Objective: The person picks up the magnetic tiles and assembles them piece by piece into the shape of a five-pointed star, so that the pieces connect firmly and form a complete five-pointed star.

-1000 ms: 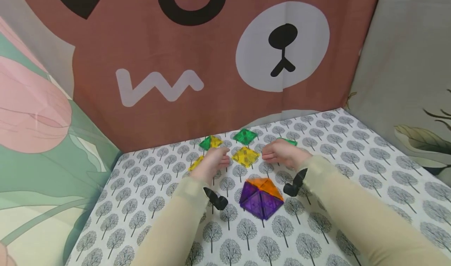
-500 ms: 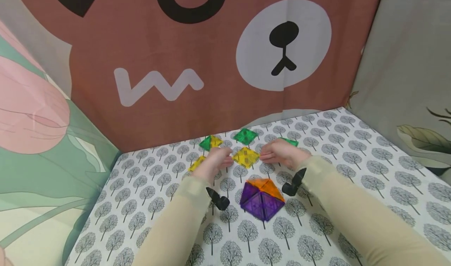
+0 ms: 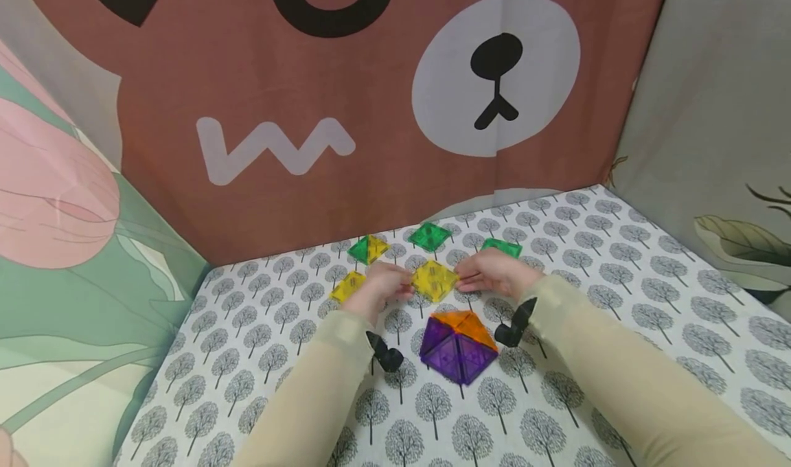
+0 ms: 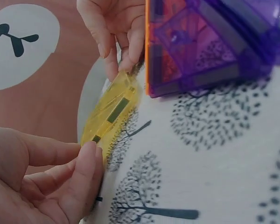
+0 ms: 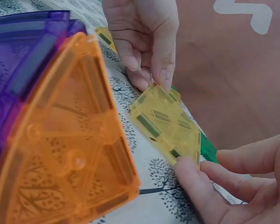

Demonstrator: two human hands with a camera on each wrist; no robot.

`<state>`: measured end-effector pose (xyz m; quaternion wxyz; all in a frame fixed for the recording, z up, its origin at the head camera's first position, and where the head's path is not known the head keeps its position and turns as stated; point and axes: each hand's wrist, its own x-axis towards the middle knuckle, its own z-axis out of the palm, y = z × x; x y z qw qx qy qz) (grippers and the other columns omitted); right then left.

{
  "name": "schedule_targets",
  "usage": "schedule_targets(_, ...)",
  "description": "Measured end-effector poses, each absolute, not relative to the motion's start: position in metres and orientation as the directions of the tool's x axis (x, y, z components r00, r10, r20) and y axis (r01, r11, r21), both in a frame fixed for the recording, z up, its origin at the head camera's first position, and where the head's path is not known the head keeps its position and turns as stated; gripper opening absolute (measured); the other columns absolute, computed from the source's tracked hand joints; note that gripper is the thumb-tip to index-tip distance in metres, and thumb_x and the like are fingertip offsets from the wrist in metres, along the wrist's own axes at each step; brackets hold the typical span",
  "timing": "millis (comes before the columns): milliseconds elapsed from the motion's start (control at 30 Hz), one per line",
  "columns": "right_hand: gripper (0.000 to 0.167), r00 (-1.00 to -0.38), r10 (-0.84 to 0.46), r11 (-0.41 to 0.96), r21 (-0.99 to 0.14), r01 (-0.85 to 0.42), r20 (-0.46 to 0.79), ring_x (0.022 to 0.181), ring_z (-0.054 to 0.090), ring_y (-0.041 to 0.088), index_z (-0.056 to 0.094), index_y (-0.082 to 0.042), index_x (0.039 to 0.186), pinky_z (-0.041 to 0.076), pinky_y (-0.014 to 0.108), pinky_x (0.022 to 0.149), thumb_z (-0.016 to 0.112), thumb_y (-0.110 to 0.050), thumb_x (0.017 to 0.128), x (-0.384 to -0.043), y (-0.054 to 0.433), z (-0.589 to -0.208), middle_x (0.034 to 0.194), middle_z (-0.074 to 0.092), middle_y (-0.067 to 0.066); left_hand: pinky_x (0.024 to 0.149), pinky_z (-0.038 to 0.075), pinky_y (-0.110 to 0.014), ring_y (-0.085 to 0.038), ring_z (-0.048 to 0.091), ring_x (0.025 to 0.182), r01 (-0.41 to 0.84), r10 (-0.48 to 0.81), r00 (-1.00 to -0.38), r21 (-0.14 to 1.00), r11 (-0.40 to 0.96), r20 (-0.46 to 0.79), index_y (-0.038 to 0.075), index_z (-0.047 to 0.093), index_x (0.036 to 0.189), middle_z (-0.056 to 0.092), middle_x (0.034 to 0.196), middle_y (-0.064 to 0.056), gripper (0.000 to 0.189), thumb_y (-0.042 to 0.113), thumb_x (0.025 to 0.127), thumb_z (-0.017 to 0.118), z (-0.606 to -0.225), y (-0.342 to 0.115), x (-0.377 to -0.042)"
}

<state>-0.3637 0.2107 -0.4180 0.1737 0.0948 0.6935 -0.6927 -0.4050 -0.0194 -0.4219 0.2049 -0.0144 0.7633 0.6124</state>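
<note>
A yellow diamond of two triangular magnetic tiles lies between my hands in the head view. My left hand pinches its left corner between thumb and fingers. At the opposite corner my right hand does the same; the right wrist view shows its thumb and fingers on the tile edge. The diamond looks tilted, close over the cloth. Nearer the body stands a low domed shape of purple and orange triangular tiles, its orange side facing the hands.
Behind the hands lie a green diamond, a green-and-yellow diamond and a green tile. Another yellow tile sits left of my left hand. The tree-print cloth meets a brown bear-print curtain at the back.
Both hands have closed in on the yellow diamond from either side and now pinch its corners. It has shifted slightly nearer the body. The purple and orange shape has stayed put.
</note>
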Motion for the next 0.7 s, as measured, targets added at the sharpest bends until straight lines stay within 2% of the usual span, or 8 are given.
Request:
schedule_targets(167,0.035,-0.934,-0.13,-0.015,-0.941,0.338,-0.333,0.099,0.064,0.032,0.049,0.017,0.13,0.053,0.039,0.093,0.054,0.005,0.097,-0.363,0.21,-0.421,0.116,0.058,0.028,0.07,0.059,-0.028,-0.019,0.067,0.072,-0.313,0.231,-0.902,0.921,0.23,-0.364,-0.006,0.065,0.112,0.068,0.092,-0.017,0.018,0.0,0.095,0.062,-0.424,-0.021,-0.401)
schedule_targets(367,0.034,-0.934,-0.141,-0.011,-0.943,0.333,-0.329,0.096,0.065,0.029,0.05,0.017,0.129,0.053,0.039,0.092,0.053,0.005,0.097,-0.362,0.212,-0.42,0.111,0.061,0.025,0.074,0.059,-0.029,-0.019,0.068,0.074,-0.333,0.238,-0.899,0.926,0.178,-0.369,-0.008,0.065,0.114,0.069,0.093,-0.018,0.021,-0.002,0.094,0.062,-0.424,-0.02,-0.398)
schedule_targets(500,0.033,-0.929,-0.167,0.01,-0.943,0.333,-0.33,0.088,0.065,0.025,0.051,0.015,0.128,0.055,0.038,0.088,0.054,0.003,0.097,-0.357,0.215,-0.415,0.105,0.063,0.022,0.076,0.059,-0.03,-0.02,0.068,0.074,-0.346,0.251,-0.895,0.929,0.135,-0.37,-0.008,0.064,0.114,0.068,0.094,-0.019,0.022,-0.004,0.093,0.062,-0.422,-0.02,-0.393)
schedule_targets(700,0.037,-0.925,-0.202,0.078,-0.947,0.312,-0.321,0.072,0.061,0.016,0.052,0.01,0.131,0.058,0.031,0.073,0.058,-0.004,0.097,-0.343,0.221,-0.408,0.098,0.062,0.015,0.075,0.059,-0.032,-0.021,0.069,0.075,-0.312,0.287,-0.896,0.941,0.132,-0.338,-0.009,0.064,0.116,0.069,0.092,-0.019,0.024,-0.004,0.092,0.063,-0.414,-0.022,-0.381)
